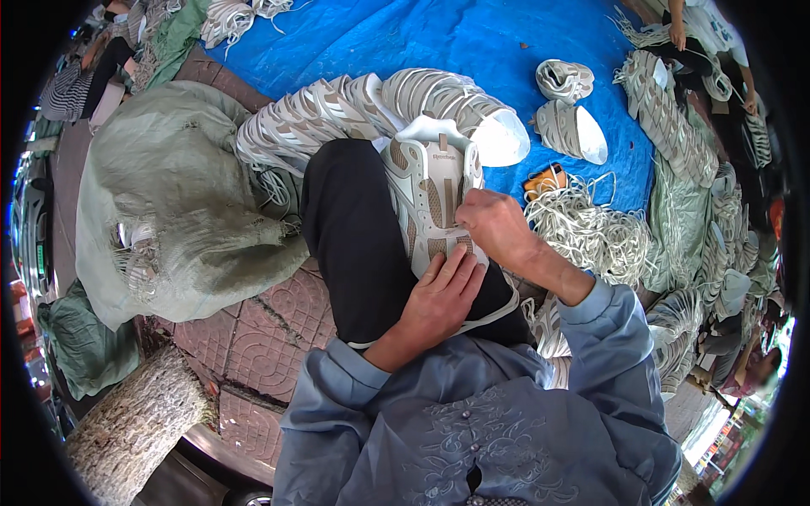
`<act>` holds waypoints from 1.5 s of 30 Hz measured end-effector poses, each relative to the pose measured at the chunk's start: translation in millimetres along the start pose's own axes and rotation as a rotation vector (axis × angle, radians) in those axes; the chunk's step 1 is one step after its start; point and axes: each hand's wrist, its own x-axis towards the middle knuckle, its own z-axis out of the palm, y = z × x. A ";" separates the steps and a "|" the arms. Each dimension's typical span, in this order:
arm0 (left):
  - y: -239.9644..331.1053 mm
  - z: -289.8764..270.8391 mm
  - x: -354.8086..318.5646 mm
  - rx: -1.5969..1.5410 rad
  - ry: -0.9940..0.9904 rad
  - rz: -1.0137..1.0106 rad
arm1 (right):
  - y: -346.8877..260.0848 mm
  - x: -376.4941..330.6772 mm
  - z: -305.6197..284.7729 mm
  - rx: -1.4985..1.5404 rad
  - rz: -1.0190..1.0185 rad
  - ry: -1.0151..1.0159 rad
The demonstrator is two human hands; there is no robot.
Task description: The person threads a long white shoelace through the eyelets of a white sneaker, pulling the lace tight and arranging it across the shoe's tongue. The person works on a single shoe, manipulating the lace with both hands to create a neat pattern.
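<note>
A white and beige sneaker upper (434,190) lies across my dark-trousered knee, its tongue end pointing away from me. My left hand (443,291) rests on the toe end with fingers stretched out flat. At the right-hand row of eyelets, my right hand (499,223) is closed in a pinch against the upper. Whatever is between its fingertips is too small or hidden to make out. A white lace (498,314) runs loosely over my thigh below the hands.
Beyond my knee a long nested row of similar uppers (329,105) curves over a blue tarp (371,38). Two uppers (569,131) and a heap of white laces (599,232) lie to the right. A bulging sack (177,194) stands left. Other people sit nearby.
</note>
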 end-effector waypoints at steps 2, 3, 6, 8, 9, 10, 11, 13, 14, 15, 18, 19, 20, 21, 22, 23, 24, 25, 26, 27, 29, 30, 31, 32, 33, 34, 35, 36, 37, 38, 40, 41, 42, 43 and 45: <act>0.0 0.6 -0.2 0.002 0.006 -0.001 | -2.3 1.3 1.6 -0.022 0.010 0.024; 0.2 0.5 -0.6 -0.004 -0.008 -0.010 | -3.3 2.2 2.8 -0.012 0.024 0.039; -0.1 -0.3 -0.3 -0.074 0.016 -0.019 | -1.9 5.8 4.7 0.275 0.193 0.055; -0.5 -0.8 0.1 -0.099 0.020 -0.027 | 0.2 6.7 5.4 0.497 0.340 0.036; -0.4 -1.0 0.3 -0.111 0.024 -0.035 | 0.5 6.4 5.8 0.586 0.409 0.012; -0.4 -1.3 0.9 -0.117 0.029 -0.036 | 0.7 6.1 5.9 0.659 0.517 -0.049; -0.5 -1.6 1.4 -0.123 0.033 -0.037 | 0.3 6.0 6.5 0.771 0.583 -0.046; -0.7 -1.9 2.7 -0.126 0.027 -0.044 | -1.5 4.8 7.3 0.973 0.755 -0.113; -0.8 -1.8 3.6 -0.123 0.016 -0.047 | -2.7 4.2 7.7 0.869 0.687 -0.082; -1.1 -2.2 3.9 -0.118 0.004 -0.048 | -4.1 3.5 7.9 0.781 0.589 -0.035; -1.6 -2.4 4.8 -0.106 0.005 -0.044 | -5.6 1.7 6.2 0.628 0.386 0.059; -1.3 -2.1 4.2 -0.100 0.014 -0.034 | -5.2 0.6 5.0 0.592 0.331 0.078; -1.5 -1.6 3.6 -0.103 0.020 -0.035 | -4.4 -0.2 3.8 0.561 0.292 0.086; -0.8 -1.1 2.6 -0.114 0.024 -0.040 | -4.2 -1.6 2.8 0.503 0.273 0.078; -0.6 -0.7 1.9 -0.104 0.025 -0.038 | -3.5 -2.6 1.4 0.451 0.270 0.069; -0.6 -0.3 1.4 -0.100 0.029 -0.035 | -3.7 -2.8 0.9 0.400 0.296 0.054; -0.4 0.2 1.2 -0.094 0.035 -0.032 | -3.7 -3.2 0.5 0.370 0.264 0.063; -0.8 0.3 0.8 -0.097 0.032 -0.031 | -3.6 -3.0 0.3 0.340 0.259 0.064; -0.9 0.5 0.8 -0.097 0.030 -0.028 | -4.1 -2.6 0.9 0.317 0.250 0.059; -1.1 0.5 0.9 -0.101 0.027 -0.035 | -3.9 -2.3 1.1 0.309 0.266 0.061; -1.2 0.3 1.8 -0.102 0.036 -0.030 | -4.0 -1.3 3.2 0.314 0.304 0.053; -1.4 0.1 2.6 -0.111 0.041 -0.035 | -3.6 -0.8 4.3 0.316 0.308 0.063; -1.1 0.2 3.4 -0.109 0.038 -0.040 | -3.4 -0.4 6.3 0.321 0.319 0.074; -1.0 0.2 4.4 -0.113 0.034 -0.050 | -3.1 0.3 8.3 0.327 0.332 0.085; -0.9 0.0 5.2 -0.123 0.034 -0.059 | -2.8 0.0 10.0 0.360 0.359 0.079; -1.0 -0.1 6.1 -0.121 0.030 -0.063 | -2.5 -0.1 11.5 0.393 0.383 0.075; -1.0 -0.2 6.6 -0.124 0.032 -0.069 | -2.6 0.3 13.6 0.414 0.418 0.071; -1.3 -0.3 7.2 -0.132 0.027 -0.077 | -2.6 0.8 15.3 0.400 0.392 0.090; -1.6 -0.7 7.4 -0.132 0.034 -0.074 | -3.0 1.4 16.8 0.374 0.379 0.110; -1.9 -0.9 7.5 -0.138 0.037 -0.075 | -3.6 2.4 18.3 0.350 0.385 0.118; -1.9 -1.2 7.1 -0.150 0.038 -0.079 | -4.6 3.5 18.5 0.521 0.457 0.121; -1.9 -1.4 6.9 -0.155 0.036 -0.082 | -5.2 4.8 18.3 0.609 0.500 0.116; -1.4 -1.9 6.3 -0.168 0.034 -0.090 | -6.3 5.6 17.6 0.724 0.595 0.119; -0.8 -2.1 6.1 -0.165 0.042 -0.097 | -7.3 7.1 16.9 0.842 0.690 0.121; 0.1 -3.1 5.4 -0.150 0.040 -0.093 | -9.6 9.8 15.1 1.052 0.816 0.129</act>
